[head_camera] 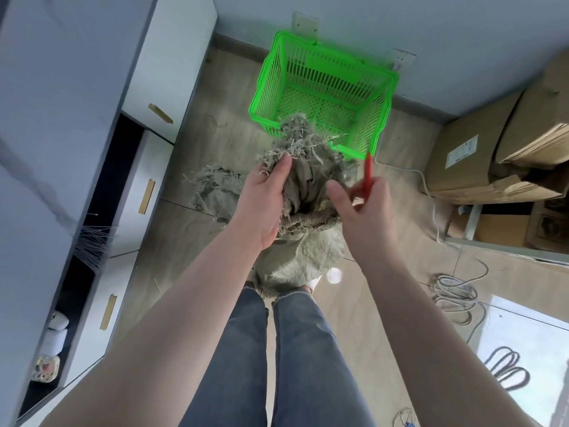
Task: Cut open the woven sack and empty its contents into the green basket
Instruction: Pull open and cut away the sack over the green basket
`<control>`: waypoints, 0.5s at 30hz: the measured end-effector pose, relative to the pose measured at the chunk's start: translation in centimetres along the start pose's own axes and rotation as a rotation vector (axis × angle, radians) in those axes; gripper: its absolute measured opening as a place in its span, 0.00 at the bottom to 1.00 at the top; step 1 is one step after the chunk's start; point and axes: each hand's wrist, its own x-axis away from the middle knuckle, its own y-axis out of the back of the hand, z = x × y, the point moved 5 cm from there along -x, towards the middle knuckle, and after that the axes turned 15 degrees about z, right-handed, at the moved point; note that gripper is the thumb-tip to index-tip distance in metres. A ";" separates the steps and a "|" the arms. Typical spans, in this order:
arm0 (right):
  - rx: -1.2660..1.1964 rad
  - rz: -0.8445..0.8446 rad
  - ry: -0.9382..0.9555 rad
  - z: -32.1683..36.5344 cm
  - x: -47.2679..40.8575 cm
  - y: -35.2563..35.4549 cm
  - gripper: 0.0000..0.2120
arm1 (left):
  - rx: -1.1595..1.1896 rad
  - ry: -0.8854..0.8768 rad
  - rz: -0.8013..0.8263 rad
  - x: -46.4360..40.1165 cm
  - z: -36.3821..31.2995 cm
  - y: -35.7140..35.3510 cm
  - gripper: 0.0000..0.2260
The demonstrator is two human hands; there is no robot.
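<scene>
before the green basket (323,84), both hands clutch the woven sack (308,180) (right (360,217) also holding a red cutter (368,174)).

Bare forearms with no sleeves showing, blue-grey jeans (277,349) with frayed hems, possibly pale shoes (314,285)

Floor passage: white cabinets (147,124) are walling the left side; cardboard boxes (505,149) and coiled cables (455,291) are crowding the right. Green basket (323,87) is standing against the far wall, its top open. Woven sack (301,211) is blocking the basket's near rim.
</scene>
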 end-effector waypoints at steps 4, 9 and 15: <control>-0.300 0.006 -0.023 -1.1 -0.3 -0.6 0.14 | 0.025 -0.013 -0.061 -0.5 -0.7 1.4 0.14; -0.669 0.068 -0.085 -1.8 0.4 -1.1 0.08 | 0.031 0.020 -0.115 -1.0 0.0 2.8 0.11; -0.813 0.124 -0.057 -1.4 0.4 -2.6 0.17 | 0.009 0.044 -0.150 -1.1 0.3 3.5 0.17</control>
